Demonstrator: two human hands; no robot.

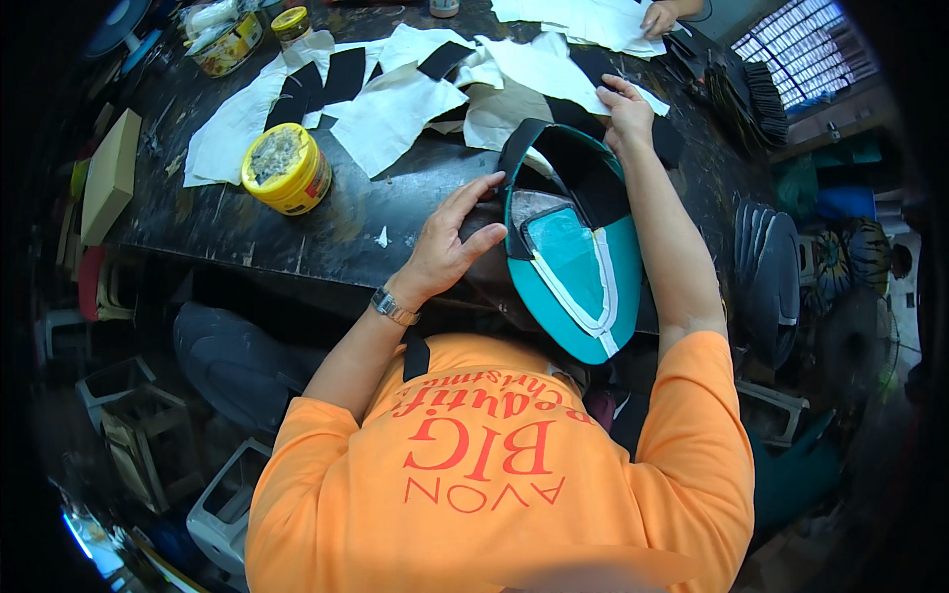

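Observation:
A teal and black sewn piece (593, 255), curved like a bag or cap shell, stands tilted against the table edge in front of me. Its hollow side faces me, with a white strip in a V along the lining. My left hand (450, 237) is open beside it, fingertips at its left rim and thumb apart. At the far right rim is my right hand (628, 114), fingers stretched over white cloth (539, 74) and black patches (568, 114). Nothing shows gripped in it. Where its thumb and palm meet the rim is partly hidden.
A yellow tub (287, 170) of pasty residue stands on the dark table (217, 222). Beyond it are a yellow tin (225, 44) and a small jar (291, 25). Another person's hand (660, 18) rests on white cloth. Dark moulded pieces (766, 267) stand right; stools (232, 504) lower left.

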